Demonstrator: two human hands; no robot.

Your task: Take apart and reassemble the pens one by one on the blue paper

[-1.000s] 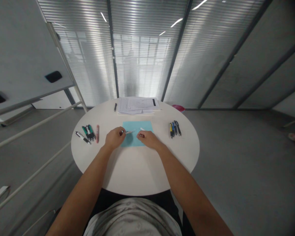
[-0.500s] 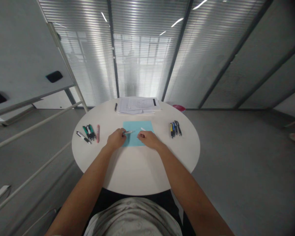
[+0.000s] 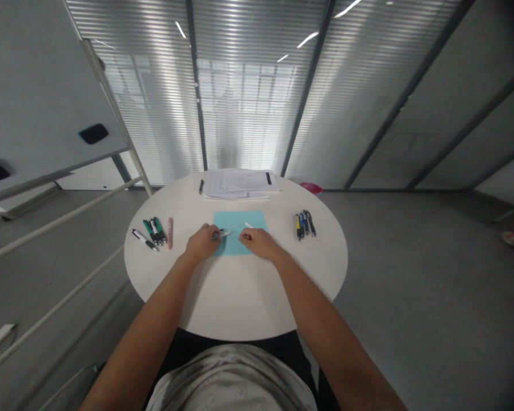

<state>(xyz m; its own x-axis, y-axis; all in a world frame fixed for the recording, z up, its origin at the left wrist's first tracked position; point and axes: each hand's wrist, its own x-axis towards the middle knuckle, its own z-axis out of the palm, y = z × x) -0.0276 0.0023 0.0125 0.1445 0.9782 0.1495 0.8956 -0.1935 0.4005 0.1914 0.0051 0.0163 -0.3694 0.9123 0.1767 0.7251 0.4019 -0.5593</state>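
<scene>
My left hand (image 3: 202, 242) is closed at the left edge of a light blue sheet (image 3: 235, 218). It grips a slim pen (image 3: 226, 233), whose pale end points right over the sheet; a dark bit shows at the fingertips. On the sheet's right side is my right hand (image 3: 259, 242), its fingers pinched together. What they hold, if anything, is too small to name. A small white piece (image 3: 249, 225) shows just above those fingers; whether it lies on the sheet or is held I cannot tell. A gap separates the two hands.
On the round white table (image 3: 240, 302), several green, white and black pens (image 3: 155, 231) and a pink marker (image 3: 170, 233) lie left. Several dark, blue and yellow pens (image 3: 305, 224) lie right. Papers (image 3: 240, 184) and a black pen (image 3: 201, 186) are at the back. A whiteboard (image 3: 47, 74) stands left.
The pen in my left hand has tilted slightly, its pale end now a little lower. My right hand stays almost where it was.
</scene>
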